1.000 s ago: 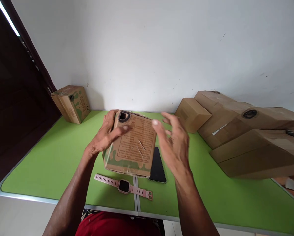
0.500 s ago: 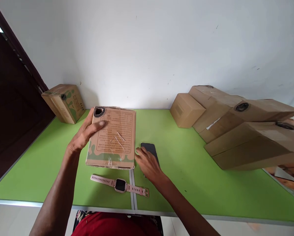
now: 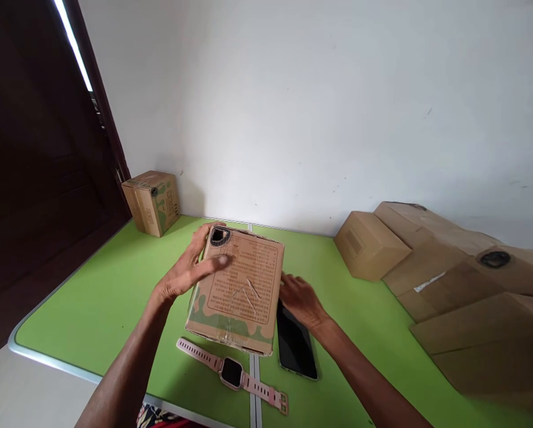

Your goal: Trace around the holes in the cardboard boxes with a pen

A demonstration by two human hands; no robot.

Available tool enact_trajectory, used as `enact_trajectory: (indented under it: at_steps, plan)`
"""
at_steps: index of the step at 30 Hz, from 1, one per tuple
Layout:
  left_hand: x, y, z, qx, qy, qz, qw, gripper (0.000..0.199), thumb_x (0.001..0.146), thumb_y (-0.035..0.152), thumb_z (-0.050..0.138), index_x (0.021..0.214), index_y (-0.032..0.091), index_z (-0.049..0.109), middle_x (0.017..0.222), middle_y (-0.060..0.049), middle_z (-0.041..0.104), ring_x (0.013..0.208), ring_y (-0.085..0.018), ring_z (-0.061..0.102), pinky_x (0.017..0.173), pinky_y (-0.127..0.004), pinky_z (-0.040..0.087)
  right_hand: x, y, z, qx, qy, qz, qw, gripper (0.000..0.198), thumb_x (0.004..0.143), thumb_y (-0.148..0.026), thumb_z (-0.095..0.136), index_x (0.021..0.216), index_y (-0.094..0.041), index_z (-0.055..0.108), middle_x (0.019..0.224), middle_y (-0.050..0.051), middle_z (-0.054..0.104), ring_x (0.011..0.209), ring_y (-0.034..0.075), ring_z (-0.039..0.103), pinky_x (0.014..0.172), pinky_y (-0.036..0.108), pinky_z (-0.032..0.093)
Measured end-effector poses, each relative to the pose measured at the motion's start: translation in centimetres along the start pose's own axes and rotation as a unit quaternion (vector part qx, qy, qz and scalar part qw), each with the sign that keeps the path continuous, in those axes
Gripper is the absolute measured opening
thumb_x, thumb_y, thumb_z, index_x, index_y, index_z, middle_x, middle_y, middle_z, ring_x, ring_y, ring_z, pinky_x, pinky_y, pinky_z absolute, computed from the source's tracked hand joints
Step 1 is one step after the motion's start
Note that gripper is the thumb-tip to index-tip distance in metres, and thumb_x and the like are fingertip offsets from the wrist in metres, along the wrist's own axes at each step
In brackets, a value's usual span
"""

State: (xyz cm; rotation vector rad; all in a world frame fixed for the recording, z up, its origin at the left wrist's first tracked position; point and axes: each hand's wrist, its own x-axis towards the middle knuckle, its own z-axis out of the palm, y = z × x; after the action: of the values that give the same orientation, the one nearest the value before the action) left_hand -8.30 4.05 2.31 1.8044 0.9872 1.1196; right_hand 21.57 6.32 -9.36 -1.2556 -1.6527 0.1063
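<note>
Brown cardboard box with green camouflage print, lines of small text and a black-ringed hole [image 3: 244, 279]: mid-tabletop, printed face toward the wearer, long axis of that face running far edge to near edge, slightly skewed. Can't tell if its base rests on the green tabletop with metal trim [image 3: 97, 291] or is held just off it.

Left hand [image 3: 188, 270] grips the box at its far left corner, thumb pressed on the printed face beside the hole, other fingers around the left side.

Right hand [image 3: 302, 302] is at the box's right side, fingers curled, tips hidden by that edge; can't tell whether they grip. Box lies directly left of these fingers. Both hands close to the box; only the left clearly holds it.

Black flat smartphone [image 3: 297, 351] lies below the right hand, toward the near edge. Pink-strapped square smartwatch [image 3: 232, 373] lies flat between box and near edge.

Smaller camouflage carton [image 3: 153, 205]: far left corner. Plain brown carton [image 3: 371, 245]: far edge, right of middle, beside larger brown cartons [image 3: 463, 351] on the right.
</note>
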Motion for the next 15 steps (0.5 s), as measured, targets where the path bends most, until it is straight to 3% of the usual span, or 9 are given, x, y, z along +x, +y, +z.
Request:
enact_trajectory:
  at_steps: [2, 4, 8, 9, 12, 15]
  plan:
    - [-0.2, 0.1, 0.1, -0.024, -0.017, -0.015, 0.999, 0.064, 0.09, 0.054, 0.071, 0.145, 0.026, 0.054, 0.148, -0.014, 0.061, 0.147, -0.043, 0.049, 0.115, -0.064, 0.049, 1.7, -0.3, -1.8, 0.022, 0.025, 0.018, 0.999, 0.03, 0.101, -0.047, 0.072, 0.082, -0.023, 0.068, 0.069, -0.002, 0.067, 0.053, 0.014, 0.059, 0.053, 0.028, 0.05]
    - [-0.4, 0.3, 0.4, -0.023, -0.022, -0.021, 0.999, 0.07, 0.088, 0.055, 0.074, 0.147, 0.027, 0.052, 0.149, -0.015, 0.059, 0.146, -0.043, 0.049, 0.115, -0.065, 0.048, 3.1, -1.8, -3.4, 0.051, 0.096, 0.046, 0.993, 0.025, 0.096, -0.044, 0.069, 0.082, -0.024, 0.062, 0.063, -0.002, 0.064, 0.049, 0.018, 0.06, 0.051, 0.031, 0.05]
    - [-0.7, 1.0, 1.3, 0.011, -0.028, -0.013, 0.999, 0.073, 0.086, 0.056, 0.076, 0.149, 0.028, 0.051, 0.152, -0.013, 0.054, 0.144, -0.041, 0.049, 0.121, -0.065, 0.041, 3.2, -9.1, -5.2, 0.165, 0.234, 0.049, 0.957, 0.012, 0.097, -0.039, 0.059, 0.095, -0.027, 0.056, 0.069, -0.003, 0.064, 0.061, 0.023, 0.071, 0.07, 0.044, 0.064]
    - [-0.7, 1.1, 1.5, 0.021, -0.032, -0.012, 0.999, 0.074, 0.087, 0.055, 0.076, 0.15, 0.028, 0.051, 0.153, -0.014, 0.053, 0.145, -0.041, 0.047, 0.123, -0.064, 0.039, 2.7, -11.2, -5.2, 0.229, 0.241, 0.038, 0.942, 0.008, 0.094, -0.035, 0.064, 0.096, -0.027, 0.061, 0.073, -0.002, 0.067, 0.065, 0.023, 0.073, 0.073, 0.047, 0.065]
    - [-0.8, 1.6, 2.0, 0.045, -0.045, 0.0, 0.998, 0.074, 0.088, 0.052, 0.076, 0.152, 0.027, 0.048, 0.153, -0.013, 0.051, 0.147, -0.039, 0.045, 0.126, -0.061, 0.036, 0.5, -16.0, -4.1, 0.317, 0.176, -0.016, 0.932, 0.008, 0.094, -0.028, 0.069, 0.101, -0.027, 0.073, 0.085, 0.001, 0.076, 0.076, 0.026, 0.079, 0.074, 0.048, 0.066]
    - [-0.9, 1.8, 2.5, 0.061, -0.049, 0.021, 0.997, 0.072, 0.089, 0.047, 0.076, 0.151, 0.027, 0.047, 0.149, -0.012, 0.053, 0.145, -0.037, 0.045, 0.125, -0.058, 0.037, -1.3, -17.3, -2.4, 0.319, 0.131, -0.02, 0.938, 0.014, 0.099, -0.027, 0.069, 0.109, -0.027, 0.08, 0.096, 0.004, 0.081, 0.093, 0.027, 0.081, 0.079, 0.045, 0.066]
